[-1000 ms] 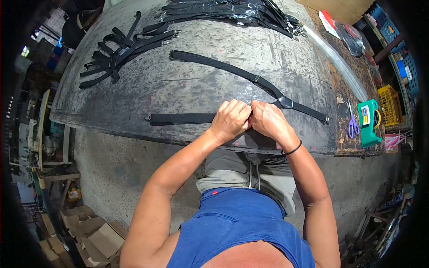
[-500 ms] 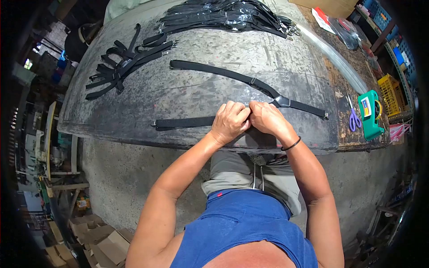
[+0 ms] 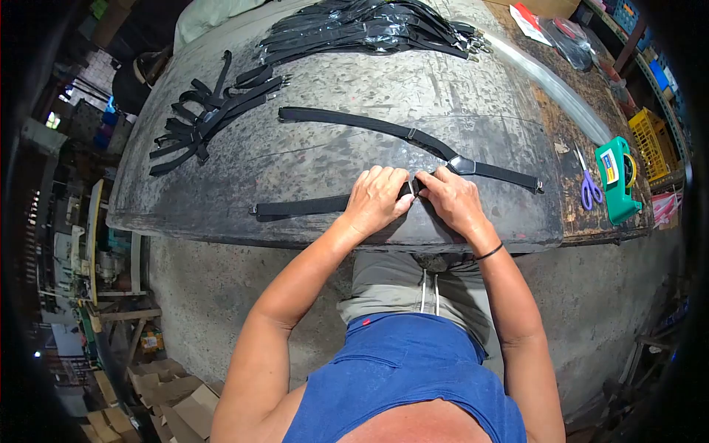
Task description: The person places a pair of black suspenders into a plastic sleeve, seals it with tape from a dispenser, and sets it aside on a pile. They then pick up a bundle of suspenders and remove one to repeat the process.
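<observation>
A pair of black suspenders lies spread on the table near its front edge, with an upper strap and a lower strap. The two meet near a dark connector patch, from which a short strap runs right to a metal clip. My left hand is closed around the lower strap. Just to its right, my right hand pinches the same suspenders below the connector. A small shiny piece shows between my fingertips; the fingers hide most of it.
More suspenders lie at the left, and a large pile is at the back. Purple scissors, a green tape dispenser and a clear plastic strip are at the right. Cardboard boxes stand on the floor.
My hands have drawn slightly apart at the fingertips, showing a bit of strap and a shiny piece between them. The whole view has shifted a little.
</observation>
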Demonstrator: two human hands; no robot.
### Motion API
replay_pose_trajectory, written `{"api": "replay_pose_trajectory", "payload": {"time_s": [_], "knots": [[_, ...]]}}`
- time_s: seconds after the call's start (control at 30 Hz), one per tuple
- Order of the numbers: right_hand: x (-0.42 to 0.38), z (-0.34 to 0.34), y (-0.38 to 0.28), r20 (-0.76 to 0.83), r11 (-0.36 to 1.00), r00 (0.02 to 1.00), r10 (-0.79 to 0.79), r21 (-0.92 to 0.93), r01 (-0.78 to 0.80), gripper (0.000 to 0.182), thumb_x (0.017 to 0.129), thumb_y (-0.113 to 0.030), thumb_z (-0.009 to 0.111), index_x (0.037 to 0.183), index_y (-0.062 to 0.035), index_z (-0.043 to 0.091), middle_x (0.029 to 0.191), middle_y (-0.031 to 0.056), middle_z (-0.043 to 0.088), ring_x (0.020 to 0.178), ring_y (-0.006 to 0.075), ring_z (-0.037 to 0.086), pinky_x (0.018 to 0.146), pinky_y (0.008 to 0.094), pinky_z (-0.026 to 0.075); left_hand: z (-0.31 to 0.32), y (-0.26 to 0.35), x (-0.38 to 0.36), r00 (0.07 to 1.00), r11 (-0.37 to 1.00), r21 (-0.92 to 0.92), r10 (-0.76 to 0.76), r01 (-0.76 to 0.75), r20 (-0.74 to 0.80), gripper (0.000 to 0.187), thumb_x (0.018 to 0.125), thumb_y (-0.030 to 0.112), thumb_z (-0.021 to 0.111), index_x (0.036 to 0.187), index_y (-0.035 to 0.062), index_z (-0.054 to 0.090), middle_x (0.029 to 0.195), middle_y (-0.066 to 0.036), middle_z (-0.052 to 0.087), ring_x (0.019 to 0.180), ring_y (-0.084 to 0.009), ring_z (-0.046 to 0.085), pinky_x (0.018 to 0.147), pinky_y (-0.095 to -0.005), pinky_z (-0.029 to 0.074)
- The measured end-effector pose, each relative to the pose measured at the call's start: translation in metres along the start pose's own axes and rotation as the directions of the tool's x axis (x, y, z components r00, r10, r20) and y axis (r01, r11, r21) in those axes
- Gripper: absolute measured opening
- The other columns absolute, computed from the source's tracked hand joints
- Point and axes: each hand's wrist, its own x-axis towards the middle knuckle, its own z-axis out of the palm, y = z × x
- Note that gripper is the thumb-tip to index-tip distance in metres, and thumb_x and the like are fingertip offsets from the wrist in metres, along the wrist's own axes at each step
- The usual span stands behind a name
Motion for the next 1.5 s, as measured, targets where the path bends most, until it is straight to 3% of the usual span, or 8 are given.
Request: {"api": "replay_pose_trajectory", "payload": {"time_s": [0.1,0.17,0.37,0.57,0.67,0.87,1.37,1.5], "knots": [[-0.001,0.003,0.002,-0.018,0.999,1.000,-0.017,-0.048,0.016,0.027,0.085,-0.022,0.068,0.111,-0.0155,0.064,0.083,0.0073,0.057,0.077,0.0272,0.064,0.062,0.0412,0.051,0.004,0.006,0.005,0.998,0.992,-0.114,-0.059,0.060,0.011,0.039,0.077,0.029,0.077,0.103,0.0065,0.059,0.098,-0.013,0.065,0.092,-0.0333,0.063,0.078,-0.0431,0.050],[-0.001,0.003,0.003,-0.013,0.998,1.000,-0.019,-0.062,0.018,0.027,0.085,-0.022,0.067,0.111,-0.0158,0.063,0.083,0.0073,0.057,0.077,0.0268,0.064,0.062,0.0408,0.051,0.003,0.010,0.011,0.978,0.960,-0.197,-0.180,0.199,0.108,0.040,0.078,0.032,0.077,0.101,0.0050,0.058,0.098,-0.016,0.067,0.092,-0.0362,0.065,0.077,-0.0457,0.051],[-0.002,0.003,0.003,-0.046,0.998,0.998,-0.037,-0.043,0.035,0.027,0.085,-0.020,0.066,0.111,-0.0136,0.063,0.084,0.0074,0.057,0.076,0.0263,0.064,0.062,0.0403,0.052,-0.001,0.015,0.022,0.937,0.939,-0.149,-0.274,0.309,0.216,0.041,0.076,0.031,0.078,0.099,0.0040,0.058,0.090,-0.017,0.067,0.090,-0.0383,0.065,0.077,-0.0469,0.051],[-0.004,0.006,0.007,-0.076,0.997,0.995,-0.070,-0.029,0.068,0.029,0.084,-0.018,0.066,0.111,-0.0108,0.062,0.085,0.0071,0.057,0.077,0.0263,0.064,0.062,0.0404,0.052,0.003,0.013,0.023,0.960,0.975,-0.023,-0.213,0.221,0.183,0.040,0.076,0.029,0.077,0.098,0.0007,0.059,0.087,-0.020,0.067,0.088,-0.0395,0.065,0.076,-0.0472,0.051],[-0.004,0.006,0.007,-0.063,0.997,0.995,-0.071,-0.039,0.068,0.029,0.084,-0.018,0.066,0.112,-0.0107,0.060,0.087,0.0069,0.056,0.077,0.0265,0.064,0.062,0.0404,0.052,0.006,0.010,0.025,0.969,0.980,-0.091,-0.159,0.178,0.190,0.039,0.076,0.027,0.076,0.099,0.0001,0.060,0.089,-0.023,0.068,0.089,-0.0404,0.066,0.077,-0.0476,0.051],[-0.004,0.006,0.006,-0.057,0.998,0.996,-0.064,-0.033,0.062,0.028,0.084,-0.017,0.066,0.110,-0.0110,0.058,0.087,0.0077,0.056,0.078,0.0269,0.064,0.062,0.0406,0.052,-0.002,0.019,0.030,0.935,0.948,-0.117,-0.261,0.295,0.240,0.036,0.077,0.023,0.074,0.101,-0.0002,0.061,0.088,-0.023,0.068,0.089,-0.0414,0.066,0.077,-0.0477,0.052],[-0.006,0.007,0.007,-0.095,0.997,0.993,-0.072,-0.017,0.071,0.030,0.083,-0.017,0.066,0.111,-0.0103,0.058,0.086,0.0080,0.056,0.078,0.0268,0.063,0.063,0.0404,0.052,-0.006,0.015,0.037,0.899,0.941,-0.061,-0.298,0.333,0.321,0.038,0.074,0.026,0.074,0.098,-0.0005,0.062,0.087,-0.024,0.068,0.090,-0.0418,0.065,0.079,-0.0493,0.051],[-0.007,0.010,0.008,-0.131,0.996,0.988,-0.087,-0.017,0.086,0.029,0.083,-0.017,0.066,0.111,-0.0101,0.058,0.086,0.0075,0.056,0.080,0.0261,0.062,0.064,0.0404,0.052,-0.007,0.015,0.035,0.924,0.962,-0.001,-0.263,0.273,0.277,0.038,0.074,0.026,0.072,0.098,-0.0011,0.062,0.086,-0.024,0.067,0.090,-0.0417,0.065,0.079,-0.0494,0.050]]}}
